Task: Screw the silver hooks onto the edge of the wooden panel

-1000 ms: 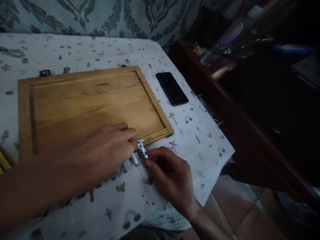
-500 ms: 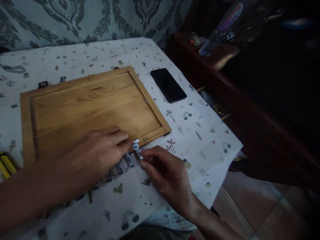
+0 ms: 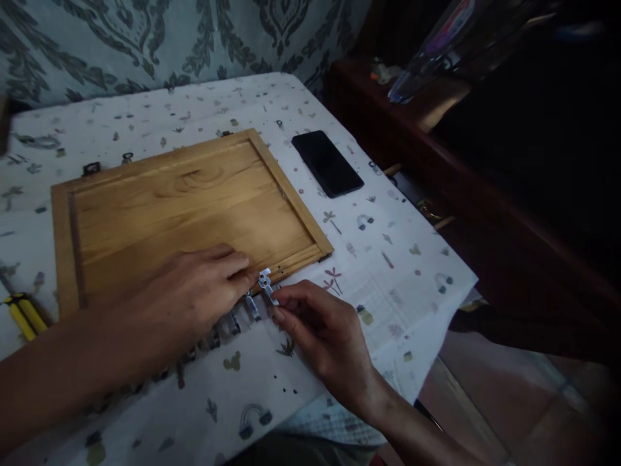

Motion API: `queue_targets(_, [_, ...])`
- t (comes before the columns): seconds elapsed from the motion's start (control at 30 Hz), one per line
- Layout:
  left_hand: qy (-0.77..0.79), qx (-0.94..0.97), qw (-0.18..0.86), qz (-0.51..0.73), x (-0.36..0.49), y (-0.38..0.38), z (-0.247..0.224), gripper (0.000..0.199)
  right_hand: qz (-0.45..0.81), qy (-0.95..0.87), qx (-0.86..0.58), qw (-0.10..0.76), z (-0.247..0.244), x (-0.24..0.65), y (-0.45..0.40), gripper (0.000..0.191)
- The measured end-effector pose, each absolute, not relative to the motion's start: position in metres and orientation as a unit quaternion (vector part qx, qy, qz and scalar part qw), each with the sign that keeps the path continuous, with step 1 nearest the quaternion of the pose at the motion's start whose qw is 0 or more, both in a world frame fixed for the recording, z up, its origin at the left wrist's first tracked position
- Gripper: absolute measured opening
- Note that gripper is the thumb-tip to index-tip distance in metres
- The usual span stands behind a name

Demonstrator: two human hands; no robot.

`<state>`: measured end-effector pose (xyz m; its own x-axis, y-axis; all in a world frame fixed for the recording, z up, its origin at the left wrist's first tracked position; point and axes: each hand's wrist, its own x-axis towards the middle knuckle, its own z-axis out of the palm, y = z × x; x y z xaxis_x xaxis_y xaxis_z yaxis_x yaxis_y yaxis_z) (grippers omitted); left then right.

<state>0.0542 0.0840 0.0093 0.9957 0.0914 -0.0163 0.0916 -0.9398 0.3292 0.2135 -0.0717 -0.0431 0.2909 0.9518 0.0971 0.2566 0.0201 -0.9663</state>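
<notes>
A framed wooden board (image 3: 194,207) lies flat on the table. A metal strip with several hooks (image 3: 252,307) runs along its near edge, with hooks sticking out toward me; its bright right end has small holes. My left hand (image 3: 213,278) is bent over the board's near edge, its closed fingertips on the strip near that end. Between thumb and forefinger, my right hand (image 3: 325,330) pinches the end hook. The left forearm covers much of the strip and the board's near left corner.
A dark phone (image 3: 327,163) lies right of the board. Yellow-and-black handled tools (image 3: 26,315) lie at the left. Small dark bits (image 3: 284,390) lie near the table's front. Dark wooden furniture (image 3: 407,149) stands along the right, with a clear bottle (image 3: 412,74) on it.
The view has shifted slightly, bringing more of the yellow-handled tools into sight. Both hands keep their places on the strip, with hardly any movement.
</notes>
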Motion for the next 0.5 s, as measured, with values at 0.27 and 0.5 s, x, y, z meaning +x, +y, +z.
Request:
queue_targets(0.27, [0.042,0.988,0.151,0.013,0.0526,0.0834,0.0044,0.019,0.344,-0.475,-0.620,0.522,-0.0454,0.2117,-0.0715,0.010])
queue_targets(0.5, [0.024,0.985,0.170,-0.003,0.0526,0.0879,0.0097,0.029,0.330,-0.472,-0.633,0.517,-0.0472,0.2113,-0.0728,0.008])
